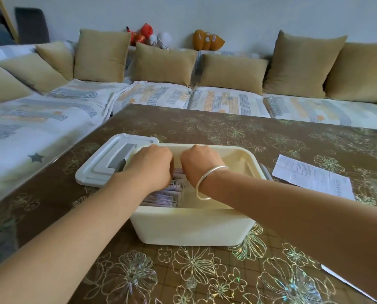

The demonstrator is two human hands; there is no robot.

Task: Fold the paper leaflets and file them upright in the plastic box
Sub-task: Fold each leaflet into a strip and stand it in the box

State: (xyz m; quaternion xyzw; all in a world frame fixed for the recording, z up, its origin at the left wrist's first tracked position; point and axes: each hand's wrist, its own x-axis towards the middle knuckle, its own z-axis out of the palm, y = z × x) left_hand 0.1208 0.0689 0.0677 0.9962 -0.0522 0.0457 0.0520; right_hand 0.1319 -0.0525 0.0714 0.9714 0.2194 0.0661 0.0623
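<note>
Head view, looking down at a cream plastic box (pixel 189 227) standing open on a brown, flower-patterned bench (pixel 227 123). Left of the box, a sofa (pixel 29 123) with a striped cover runs alongside the bench and on behind it, lined with tan cushions (pixel 163 64). Just left of the box, touching its far left corner, lies its white lid (pixel 99 165), grey handle facing up.

Both of the person's forearms reach over the near wall of the box. The left hand (pixel 150 167) is down inside the left half, knuckles up, fingers bent downward and out of sight. Beneath and just in front of it, a row of folded leaflets (pixel 165 195) stands on edge in the box's near left part. The right hand (pixel 198 165), close beside the left, is posed the same way over the same row, a silver bangle (pixel 207 183) on its wrist. For each hand the grip is hidden: its fingers meet the leaflet tops, but whether they pinch any paper cannot be told.

Right of the box, a printed sheet (pixel 312 176) lies flat and unfolded on the bench. A white paper corner (pixel 345 281) shows nearer the person, to the box's right.
</note>
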